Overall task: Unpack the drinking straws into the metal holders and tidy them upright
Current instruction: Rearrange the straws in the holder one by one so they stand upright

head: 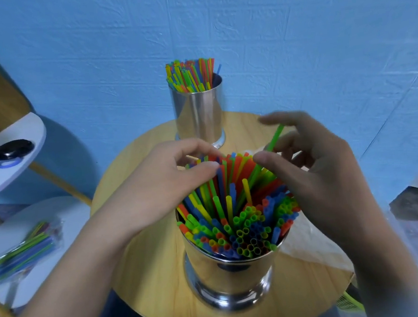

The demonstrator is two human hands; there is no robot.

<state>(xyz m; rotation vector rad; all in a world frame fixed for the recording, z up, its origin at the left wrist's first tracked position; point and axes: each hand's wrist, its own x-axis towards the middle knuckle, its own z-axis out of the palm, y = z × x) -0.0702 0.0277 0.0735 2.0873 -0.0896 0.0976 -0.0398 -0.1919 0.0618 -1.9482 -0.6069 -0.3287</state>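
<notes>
A shiny metal holder stands at the near side of a round wooden table, packed with coloured straws. Several of them lean away towards the far side. My left hand rests its fingertips on the leaning straws' far ends. My right hand is on their right side, thumb against the bundle, and a single green straw sticks up between its fingers. A second metal holder stands at the table's far edge, filled with upright straws.
A clear packet of straws lies on a low white round shelf at the left. A higher white shelf holds a black object and scissors. Crumpled clear plastic wrap lies on the table's right side. A blue wall is behind.
</notes>
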